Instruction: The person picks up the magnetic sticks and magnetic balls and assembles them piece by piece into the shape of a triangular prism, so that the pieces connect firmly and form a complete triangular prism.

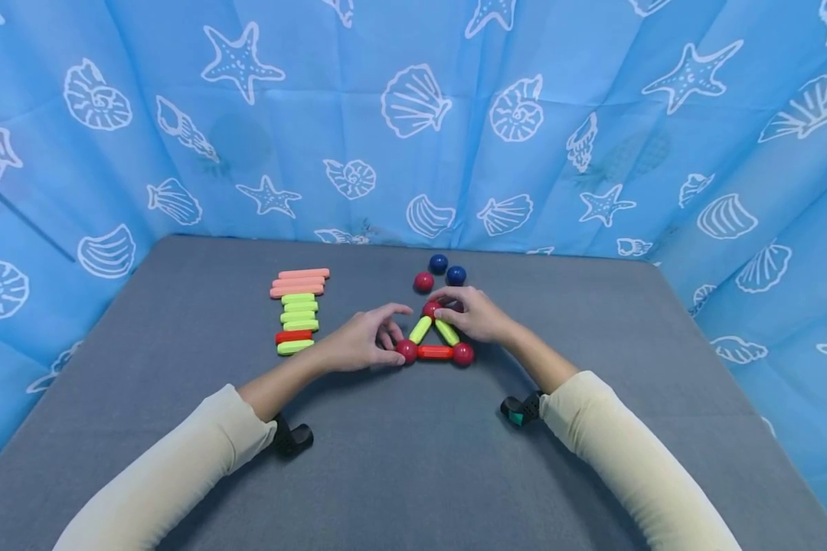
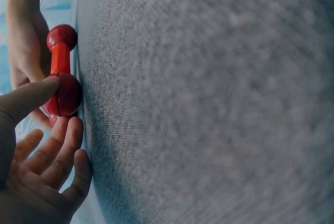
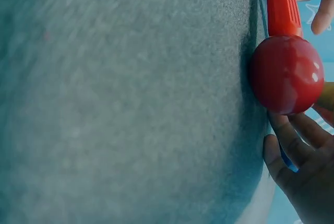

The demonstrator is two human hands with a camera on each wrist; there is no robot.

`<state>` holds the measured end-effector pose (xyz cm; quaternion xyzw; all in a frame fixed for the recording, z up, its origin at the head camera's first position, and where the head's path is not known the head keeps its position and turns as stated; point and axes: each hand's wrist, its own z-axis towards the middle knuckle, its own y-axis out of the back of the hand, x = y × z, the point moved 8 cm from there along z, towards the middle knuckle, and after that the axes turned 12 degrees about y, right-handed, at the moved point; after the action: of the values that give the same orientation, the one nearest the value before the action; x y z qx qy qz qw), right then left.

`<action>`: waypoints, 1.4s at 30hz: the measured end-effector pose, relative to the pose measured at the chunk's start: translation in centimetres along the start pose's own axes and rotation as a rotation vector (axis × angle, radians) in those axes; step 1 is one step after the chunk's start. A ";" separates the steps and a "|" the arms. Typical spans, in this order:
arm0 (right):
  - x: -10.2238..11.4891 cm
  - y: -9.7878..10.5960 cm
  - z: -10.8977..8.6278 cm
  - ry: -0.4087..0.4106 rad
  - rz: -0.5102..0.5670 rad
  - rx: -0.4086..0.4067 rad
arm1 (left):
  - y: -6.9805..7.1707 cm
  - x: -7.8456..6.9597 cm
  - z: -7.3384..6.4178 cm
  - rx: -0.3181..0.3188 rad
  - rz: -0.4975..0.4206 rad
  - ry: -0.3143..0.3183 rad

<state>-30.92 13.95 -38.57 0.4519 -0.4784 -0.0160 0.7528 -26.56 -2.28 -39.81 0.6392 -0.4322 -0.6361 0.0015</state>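
A triangle of magnetic building pieces lies flat on the table. Its corners are three red balls; a red rod [image 1: 435, 352] forms the near side, and yellow-green rods [image 1: 447, 332] form the other two. My left hand [image 1: 361, 340] holds the near-left red ball [image 1: 406, 351]; in the left wrist view the thumb lies on this ball [image 2: 65, 96] with fingertips against its far side. My right hand [image 1: 474, 312] pinches the far red ball [image 1: 430, 309] between thumb and forefinger. The near-right red ball [image 1: 463, 353] is untouched, and large in the right wrist view.
Left of the triangle, loose rods lie in a column: salmon rods [image 1: 298, 283] at the back, then several yellow-green rods [image 1: 299, 306] with one red rod [image 1: 293, 336] among them. Behind my right hand sit a loose red ball [image 1: 423, 282] and two blue balls [image 1: 456, 275]. A blue curtain [image 1: 358, 122] hangs behind the grey table [image 1: 413, 474].
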 end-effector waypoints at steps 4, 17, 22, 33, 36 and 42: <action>0.0 0.2 -0.7 -0.027 0.003 -0.016 | -0.1 0.0 0.0 -0.001 -0.001 0.005; 0.9 -0.1 -5.5 0.085 0.068 0.114 | -0.4 -0.2 0.0 0.002 0.015 -0.004; 0.6 -0.1 -6.1 0.095 0.078 0.128 | 0.1 -0.1 -0.9 0.032 0.022 -0.022; 0.5 -0.1 -6.2 0.101 0.080 0.114 | 3.1 0.5 0.3 -0.108 0.063 -0.025; 0.5 -0.4 -6.2 0.098 0.077 0.120 | 3.4 0.6 1.1 -0.126 0.070 -0.005; 0.6 -0.4 -6.1 0.104 0.100 0.115 | 4.4 1.4 0.6 -0.135 0.085 0.041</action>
<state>-25.95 17.51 -39.18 0.4701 -0.4606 0.0725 0.7494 -29.72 -5.53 -38.63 0.6314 -0.4149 -0.6501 0.0806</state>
